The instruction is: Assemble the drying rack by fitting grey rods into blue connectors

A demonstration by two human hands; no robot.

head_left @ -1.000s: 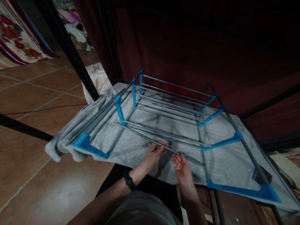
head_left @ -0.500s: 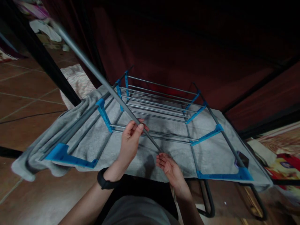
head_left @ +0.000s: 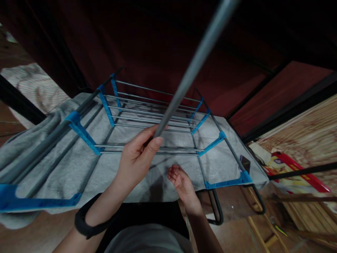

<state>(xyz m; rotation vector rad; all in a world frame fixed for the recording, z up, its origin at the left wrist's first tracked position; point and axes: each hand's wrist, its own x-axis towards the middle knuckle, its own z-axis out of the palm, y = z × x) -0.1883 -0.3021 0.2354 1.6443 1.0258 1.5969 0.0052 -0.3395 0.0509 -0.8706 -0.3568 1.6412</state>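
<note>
My left hand (head_left: 139, 151) is closed round a long grey metal tube (head_left: 188, 79), which slants up and to the right out of the picture. A dark band circles that wrist. Lower and to the right, my right hand (head_left: 181, 182) is empty, palm up with fingers loosely curled and apart. Beyond both hands lies a rack of thin metal rods (head_left: 155, 121) joined by blue plastic brackets (head_left: 85, 135) and grey side tubes. It rests on a grey cloth (head_left: 173, 168) spread over a raised surface. The tube's lower end is hidden by my left hand.
A dark phone-like object (head_left: 244, 163) lies on the cloth at the right. Dark red fabric (head_left: 147, 52) hangs behind. Black metal bars cross at both sides. A red and yellow package (head_left: 292, 174) and wooden frames (head_left: 268, 235) are at the right; a striped cloth (head_left: 37, 91) is at the left.
The tube has swung from slanting up-left to slanting up-right in my left hand. My right hand no longer touches its lower end. The view has turned to the right.
</note>
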